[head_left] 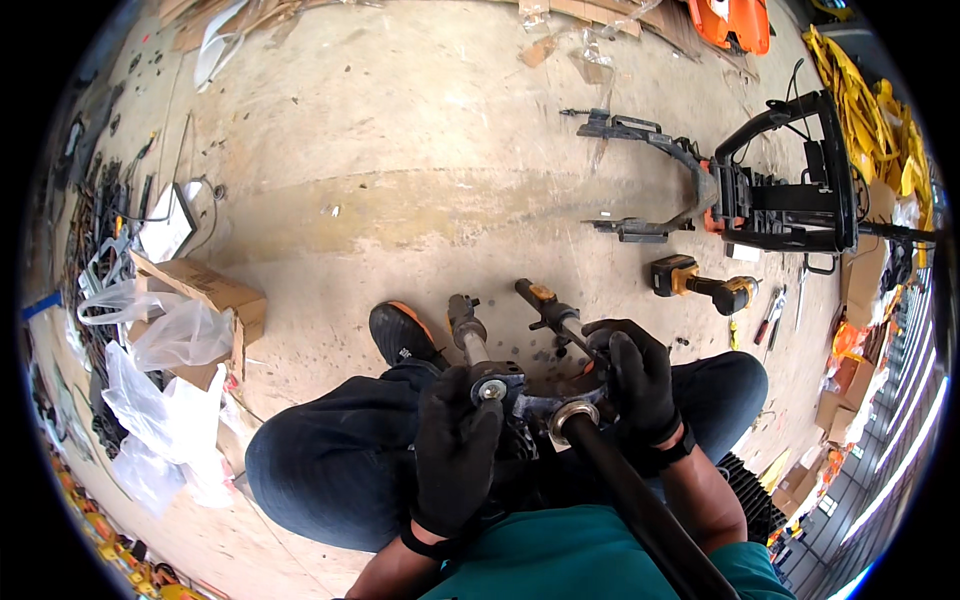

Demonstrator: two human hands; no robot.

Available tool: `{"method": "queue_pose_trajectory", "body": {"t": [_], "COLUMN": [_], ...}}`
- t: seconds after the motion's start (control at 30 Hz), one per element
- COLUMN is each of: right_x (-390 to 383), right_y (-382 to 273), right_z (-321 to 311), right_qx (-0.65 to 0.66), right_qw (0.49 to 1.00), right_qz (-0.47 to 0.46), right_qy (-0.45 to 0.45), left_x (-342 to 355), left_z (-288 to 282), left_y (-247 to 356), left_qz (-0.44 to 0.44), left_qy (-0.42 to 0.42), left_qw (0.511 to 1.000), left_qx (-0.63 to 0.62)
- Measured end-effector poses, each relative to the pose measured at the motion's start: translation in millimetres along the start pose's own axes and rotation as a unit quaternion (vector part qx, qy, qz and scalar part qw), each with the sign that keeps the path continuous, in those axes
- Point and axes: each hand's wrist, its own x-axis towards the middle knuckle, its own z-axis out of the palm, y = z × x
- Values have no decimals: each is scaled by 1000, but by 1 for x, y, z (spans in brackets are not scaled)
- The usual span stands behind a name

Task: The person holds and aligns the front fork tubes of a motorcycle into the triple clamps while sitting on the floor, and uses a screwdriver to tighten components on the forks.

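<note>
A two-legged front fork [535, 405] lies across my lap, its dark lower ends pointing away from me. A bolt head shows on the left end of its dark crosspiece. My left hand [455, 450], in a black glove, grips that left end, with the thumb beside the bolt. On the other side my right hand [635, 380], also gloved, is closed round the upper part of the right leg. A long black tube [640, 500] runs from the crosspiece back past my right forearm, with a silver ring [574, 422] at its base. My fingertips are partly hidden.
A cordless power tool [705, 285] lies on the floor ahead right, near pliers [770, 315]. Beyond it rests a black metal frame [780, 185]. To the left stand a cardboard box [225, 300] and clear plastic bags [165, 420]. Orange plastic parts [730, 22] lie far right.
</note>
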Motion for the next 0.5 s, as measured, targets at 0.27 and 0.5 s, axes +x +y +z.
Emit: {"method": "queue_pose_trajectory", "body": {"t": [0.27, 0.5], "right_x": [-1, -3], "right_y": [-1, -1], "right_z": [0, 0], "right_qx": [0, -7], "right_qw": [1000, 1000], "right_qz": [-15, -20], "right_qy": [4, 6], "left_x": [2, -1], "left_z": [-5, -5], "left_y": [-2, 2], "left_qz": [22, 34], "left_qy": [-10, -23], "left_qw": [992, 989], "left_qx": [125, 142]}}
